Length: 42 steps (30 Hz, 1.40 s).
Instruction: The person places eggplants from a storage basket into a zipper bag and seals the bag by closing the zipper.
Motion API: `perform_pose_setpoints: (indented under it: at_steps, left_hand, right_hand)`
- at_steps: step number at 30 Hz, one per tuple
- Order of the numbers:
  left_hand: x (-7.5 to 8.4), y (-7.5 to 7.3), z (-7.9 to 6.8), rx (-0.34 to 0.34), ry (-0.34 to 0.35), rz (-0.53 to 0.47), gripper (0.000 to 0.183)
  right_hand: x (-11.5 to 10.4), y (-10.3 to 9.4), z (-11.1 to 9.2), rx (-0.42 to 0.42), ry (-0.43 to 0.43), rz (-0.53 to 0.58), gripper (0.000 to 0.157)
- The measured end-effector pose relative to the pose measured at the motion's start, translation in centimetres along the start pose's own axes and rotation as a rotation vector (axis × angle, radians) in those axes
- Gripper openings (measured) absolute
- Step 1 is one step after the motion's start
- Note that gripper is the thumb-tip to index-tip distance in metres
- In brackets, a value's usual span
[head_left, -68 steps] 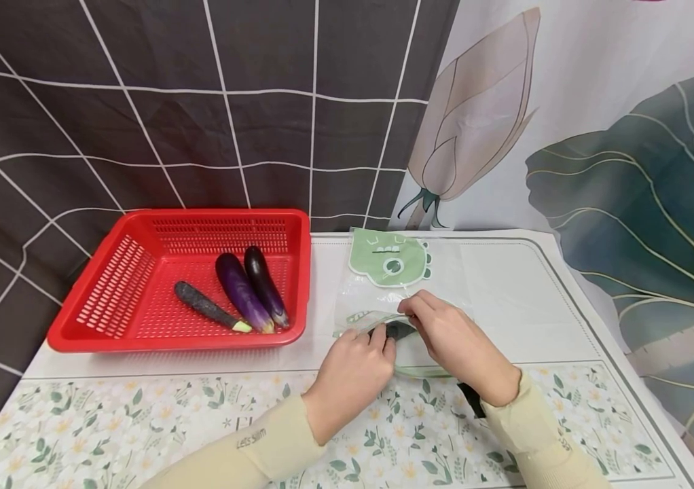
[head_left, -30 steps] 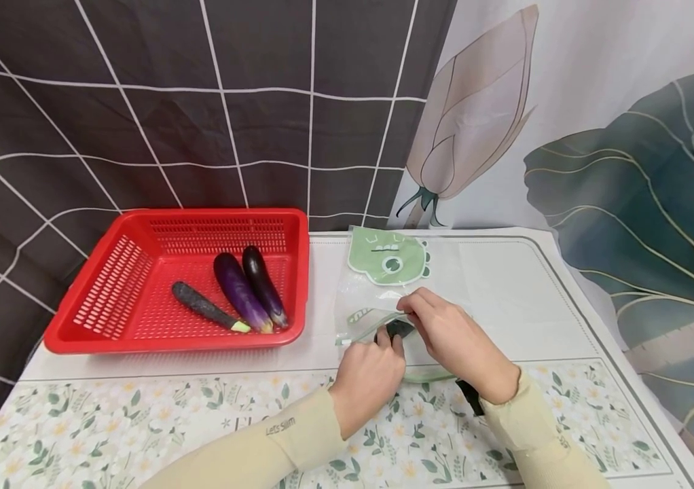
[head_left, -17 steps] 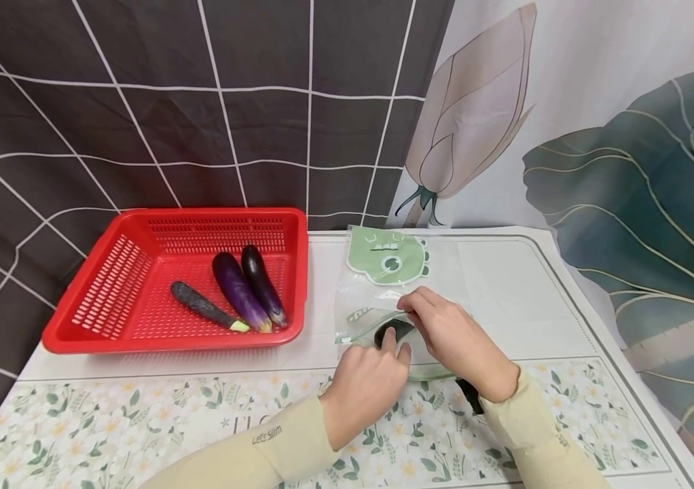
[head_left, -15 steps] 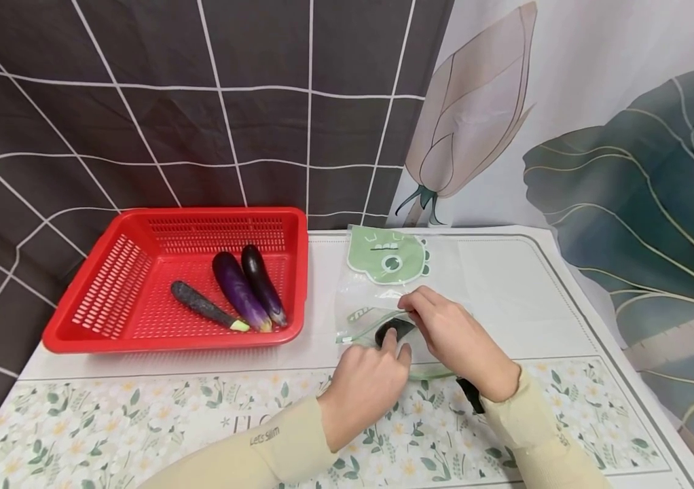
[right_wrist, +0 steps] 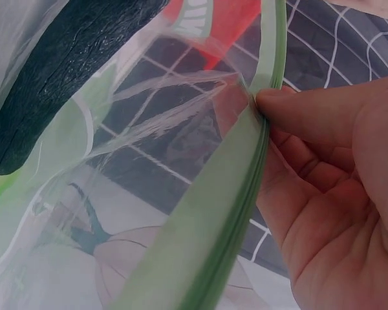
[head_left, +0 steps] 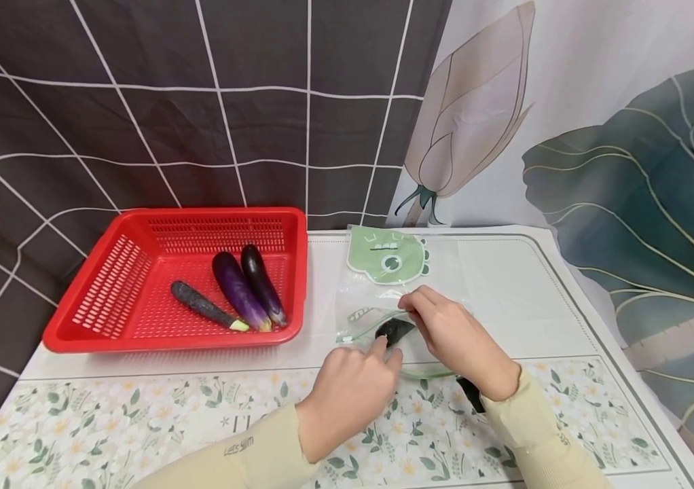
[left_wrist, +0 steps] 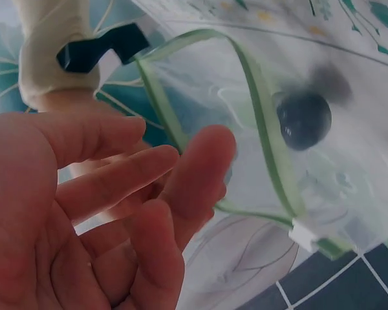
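A clear zip bag (head_left: 445,268) with a green dinosaur-like print lies on the table, its green-edged mouth (left_wrist: 265,123) held apart. Inside is a dark eggplant (head_left: 394,331), its rounded end near the opening; the right wrist view shows its long dark body (right_wrist: 58,77). My right hand (head_left: 460,339) pinches the green zip edge (right_wrist: 207,213) between thumb and fingers. At the mouth's near side is my left hand (head_left: 350,390), fingers loosely bent and holding nothing in the left wrist view. Its fingertips overlap the eggplant's end in the head view but look apart from it in the left wrist view.
Left of the bag stands a red perforated basket (head_left: 176,345) with a purple eggplant (head_left: 242,288), a darker eggplant (head_left: 263,282) and a slim blackish one (head_left: 206,304). A white slider (left_wrist: 304,234) sits on the zip. A dark curtain (head_left: 261,129) hangs behind.
My left hand was inside the bag's mouth on the eggplant, and has drawn back toward the lower left. The eggplant's end shows more. My right hand keeps its place on the edge.
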<state>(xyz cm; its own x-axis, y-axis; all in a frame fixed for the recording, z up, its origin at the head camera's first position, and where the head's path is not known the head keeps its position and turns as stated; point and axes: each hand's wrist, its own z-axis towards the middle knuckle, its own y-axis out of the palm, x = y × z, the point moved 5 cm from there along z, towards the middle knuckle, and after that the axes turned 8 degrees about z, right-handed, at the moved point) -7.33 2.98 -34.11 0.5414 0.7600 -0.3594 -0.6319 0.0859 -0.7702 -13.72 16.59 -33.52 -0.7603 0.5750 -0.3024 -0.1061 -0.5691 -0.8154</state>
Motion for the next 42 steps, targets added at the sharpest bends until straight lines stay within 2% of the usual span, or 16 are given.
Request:
perform_pose_setpoints:
  at_steps: [8,15,17,23,26,32,42]
  left_hand:
    - [-1.7,-0.9,-0.1,-0.042,-0.053,-0.111,0.011]
    - [-3.6,-1.3,-0.2,-0.08,-0.083,-0.151,0.012]
    - [-4.4,-1.4,-0.2,-0.106,-0.097,-0.167,0.012]
    - [-6.6,-1.3,-0.4,-0.261,-0.145,-0.279,0.026]
    - [-7.6,-1.4,-0.7,-0.297,-0.16,-0.317,0.027]
    - [-9.9,-1.8,-1.1,-0.321,-0.212,-0.346,0.025]
    - [-13.4,-1.9,-1.8,-0.317,-0.305,-0.35,0.026]
  right_hand:
    - [0.0,0.0,0.0,0.0,0.017,-0.004,0.022]
    - [0.0,-0.1,0.0,0.002,0.02,-0.002,0.022]
    - [0.1,-0.1,0.0,-0.001,0.023,-0.006,0.022]
    - [0.1,-0.1,0.1,-0.013,0.031,-0.007,0.02]
    - [0.1,-0.1,0.0,-0.021,0.036,-0.003,0.019]
    - [0.1,-0.1,-0.1,-0.012,0.032,0.0,0.021]
    - [0.1,-0.2,-0.2,-0.01,0.032,-0.008,0.022]
